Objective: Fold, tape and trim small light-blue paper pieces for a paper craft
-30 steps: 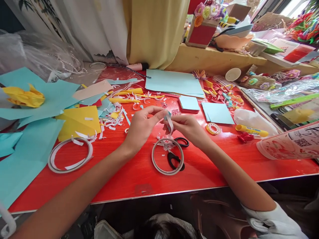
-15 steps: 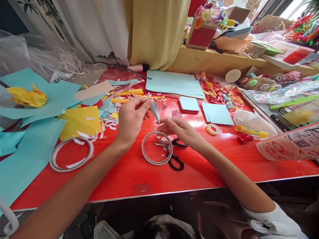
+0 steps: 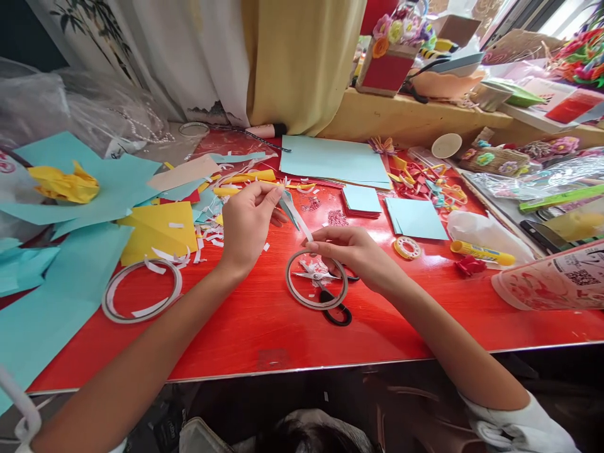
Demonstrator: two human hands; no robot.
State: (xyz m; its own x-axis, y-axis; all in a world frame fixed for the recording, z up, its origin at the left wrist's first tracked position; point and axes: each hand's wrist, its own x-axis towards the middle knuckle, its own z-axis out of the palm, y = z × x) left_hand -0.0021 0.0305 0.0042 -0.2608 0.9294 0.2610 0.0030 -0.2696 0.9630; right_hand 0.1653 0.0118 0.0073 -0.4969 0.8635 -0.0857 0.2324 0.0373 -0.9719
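Blue paper piece (image 3: 289, 211) pinched in left hand (image 3: 246, 228), fingertips closed on its upper end, above red table (image 3: 226, 340). Right hand (image 3: 352, 255) grips white tape strip (image 3: 304, 226) between thumb and fingers, strip slanting up to the paper; tape roll (image 3: 289, 290) hangs just below that hand, over black-handled scissors (image 3: 338, 313).

We have a passage over the red tabletop (image 3: 226, 330) between the left tape roll (image 3: 109, 303) and the right tape roll (image 3: 289, 286). Scissors (image 3: 340, 316) obstruct us just past it; farther right, the glue stick (image 3: 482, 253) and pink cup (image 3: 542, 280) narrow our way.
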